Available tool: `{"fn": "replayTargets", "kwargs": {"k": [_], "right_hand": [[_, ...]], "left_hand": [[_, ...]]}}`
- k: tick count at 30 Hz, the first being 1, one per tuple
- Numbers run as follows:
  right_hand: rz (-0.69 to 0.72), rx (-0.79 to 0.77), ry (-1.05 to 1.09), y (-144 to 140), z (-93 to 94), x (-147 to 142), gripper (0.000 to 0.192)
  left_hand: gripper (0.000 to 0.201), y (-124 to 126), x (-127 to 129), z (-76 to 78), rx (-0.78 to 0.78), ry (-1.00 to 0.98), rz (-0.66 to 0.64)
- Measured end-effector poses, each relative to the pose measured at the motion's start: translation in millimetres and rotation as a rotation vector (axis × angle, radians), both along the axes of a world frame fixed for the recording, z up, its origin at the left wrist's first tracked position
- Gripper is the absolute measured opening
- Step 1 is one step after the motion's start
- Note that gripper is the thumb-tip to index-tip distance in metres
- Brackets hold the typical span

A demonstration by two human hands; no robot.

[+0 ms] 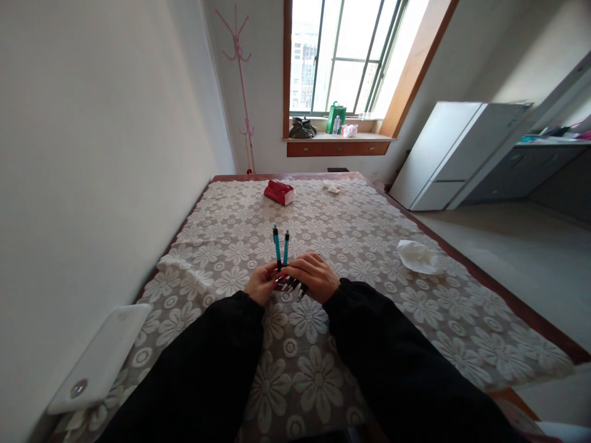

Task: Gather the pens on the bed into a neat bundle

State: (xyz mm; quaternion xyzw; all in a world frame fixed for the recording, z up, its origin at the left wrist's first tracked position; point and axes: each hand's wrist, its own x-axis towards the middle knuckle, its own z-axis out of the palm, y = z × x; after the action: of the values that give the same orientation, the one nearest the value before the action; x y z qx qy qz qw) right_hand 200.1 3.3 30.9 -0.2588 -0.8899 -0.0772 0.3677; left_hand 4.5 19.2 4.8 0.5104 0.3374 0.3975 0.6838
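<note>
Two teal pens [281,246] upright at frame centre, side by side and nearly touching, tips up, lower ends hidden between the hands. Pinched at the base by left hand [261,283] and right hand [312,276], fingers of both closed together around the bundle. More pens [292,285] below, dark and red-tipped, fanned out under the right fingers, low against the cloth; exact count too small to tell. Gathered, then, only in part: two standing together, the rest splayed and not yet lined up with them, by the look of it. No holder, case or band visible near the hands.

Black sleeves [221,363] running from lower frame to the wrists. Underneath, lace cloth [369,246] with flower pattern over the table [521,311], dark wood edge showing along the right. Crumpled tissue [418,256] right of centre, well apart from the hands. Red packet [279,192] and small white scrap [332,187] toward the far end, upper middle. White flat device [99,360] at lower left, on the table's edge by the wall. Beyond: pink coat stand [240,86] in the corner, window [344,55] with bags on the sill, white cabinet [455,154] at upper right.
</note>
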Motion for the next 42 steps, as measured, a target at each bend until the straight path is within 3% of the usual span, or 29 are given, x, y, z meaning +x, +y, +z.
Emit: {"fn": "replayTargets", "kwargs": {"k": [3, 7, 10, 15, 21, 25, 28, 31, 33, 36, 42], "right_hand": [[-0.015, -0.234, 0.278, -1.7, -4.8, -4.9, 0.031], [-0.09, -0.622, 0.6, -3.0, -6.0, -13.4, 0.013], [-0.059, -0.841, 0.763, -1.4, -6.5, -17.0, 0.025], [-0.031, -0.982, 0.873, 2.1, -8.0, -18.5, 0.038], [-0.007, -1.043, 0.91, 3.6, -10.7, -20.8, 0.038], [-0.071, -0.93, 0.888, 5.9, -15.8, -18.7, 0.033], [-0.191, -0.555, 0.639, 5.2, -12.4, -7.0, 0.03], [-0.233, -0.161, 0.239, 3.9, -3.7, 12.4, 0.054], [-0.282, -0.016, 0.086, 4.5, 1.1, 23.6, 0.069], [-0.31, 0.087, -0.048, 7.5, 2.4, 29.8, 0.075], [-0.199, 0.15, -0.157, 9.8, -4.9, 18.8, 0.052]], "left_hand": [[0.062, -1.1, 0.7, -1.0, 0.029, 0.037, 0.028], [0.059, -2.2, 1.3, -5.6, 0.064, 0.067, -0.034], [0.056, -2.9, 1.0, -7.7, 0.127, 0.151, -0.041], [0.045, -5.2, 0.6, -1.9, 0.314, 0.293, 0.014], [0.045, -7.9, 2.1, 1.4, 0.252, 0.253, -0.007], [0.052, -6.2, 3.6, -1.8, 0.126, 0.103, -0.02], [0.058, -4.8, 2.9, -0.2, 0.0, 0.014, -0.046], [0.06, -3.9, 0.5, 2.9, -0.066, -0.016, -0.098], [0.059, -3.1, -0.9, 3.3, -0.078, -0.018, -0.087], [0.059, -1.3, -1.7, 0.8, -0.112, -0.024, -0.081], [0.056, 2.3, -3.6, -2.8, -0.169, -0.055, -0.141]]}}
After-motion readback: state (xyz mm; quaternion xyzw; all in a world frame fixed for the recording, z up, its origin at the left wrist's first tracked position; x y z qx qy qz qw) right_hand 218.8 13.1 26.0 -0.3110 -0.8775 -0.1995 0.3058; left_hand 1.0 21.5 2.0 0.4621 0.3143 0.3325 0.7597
